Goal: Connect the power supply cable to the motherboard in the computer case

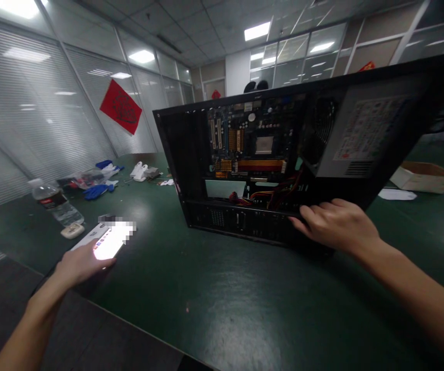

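A black computer case (pixel 185 170) stands tilted on the green table, its open side facing me. Inside it are a motherboard (pixel 241 134), a grey power supply (pixel 364 131) and loose coloured cables (pixel 279 193). My right hand (pixel 336 224) is closed over the frame bar at the case's near lower edge, with the fingertips curled over it. At the left, my left hand (pixel 81 265) is closed on a smartphone (pixel 111 242) with a brightly lit screen. A white box-like item (pixel 86 237) lies just behind the phone, partly covered by it.
On the left of the green table (pixel 214 293) are a water bottle (pixel 57 203), a small off-white object (pixel 72 230), blue gloves (pixel 98 190) and plastic bags (pixel 90 176). An open cardboard box (pixel 425 178) and a white sheet (pixel 397 194) lie at the right, beyond the case.
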{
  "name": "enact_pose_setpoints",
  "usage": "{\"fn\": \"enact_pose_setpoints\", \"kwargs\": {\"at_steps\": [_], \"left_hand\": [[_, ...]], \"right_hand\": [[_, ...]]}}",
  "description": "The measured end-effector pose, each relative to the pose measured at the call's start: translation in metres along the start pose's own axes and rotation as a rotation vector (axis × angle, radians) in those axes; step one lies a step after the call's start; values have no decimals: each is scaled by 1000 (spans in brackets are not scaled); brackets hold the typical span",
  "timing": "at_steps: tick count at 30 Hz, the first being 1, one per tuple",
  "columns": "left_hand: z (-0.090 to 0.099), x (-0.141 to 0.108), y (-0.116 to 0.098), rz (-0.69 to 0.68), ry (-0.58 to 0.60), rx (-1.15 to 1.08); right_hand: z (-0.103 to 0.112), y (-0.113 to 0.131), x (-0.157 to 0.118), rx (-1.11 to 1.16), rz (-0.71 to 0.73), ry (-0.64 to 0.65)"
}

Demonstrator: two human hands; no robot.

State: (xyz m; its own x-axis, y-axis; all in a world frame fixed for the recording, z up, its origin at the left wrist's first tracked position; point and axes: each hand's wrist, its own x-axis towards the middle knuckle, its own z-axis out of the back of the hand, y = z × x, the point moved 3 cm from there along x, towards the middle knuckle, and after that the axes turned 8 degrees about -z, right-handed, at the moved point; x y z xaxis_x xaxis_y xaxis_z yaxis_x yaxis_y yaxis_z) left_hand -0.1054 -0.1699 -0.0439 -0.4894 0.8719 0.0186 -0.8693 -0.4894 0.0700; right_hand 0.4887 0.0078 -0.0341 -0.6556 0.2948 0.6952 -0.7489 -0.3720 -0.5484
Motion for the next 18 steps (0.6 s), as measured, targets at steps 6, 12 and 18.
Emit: {"fn": "enact_pose_setpoints", "kwargs": {"at_steps": [6,12,18], "left_hand": [[12,-4,-9,46,52,30],[11,-4,1,70,16,6],[4,3,8,-16,-13,-47]], "right_hand": [[0,0,2,36,-12,-15],[2,0,2,44,-16,19],[2,0,2,20,-7,1]]}}
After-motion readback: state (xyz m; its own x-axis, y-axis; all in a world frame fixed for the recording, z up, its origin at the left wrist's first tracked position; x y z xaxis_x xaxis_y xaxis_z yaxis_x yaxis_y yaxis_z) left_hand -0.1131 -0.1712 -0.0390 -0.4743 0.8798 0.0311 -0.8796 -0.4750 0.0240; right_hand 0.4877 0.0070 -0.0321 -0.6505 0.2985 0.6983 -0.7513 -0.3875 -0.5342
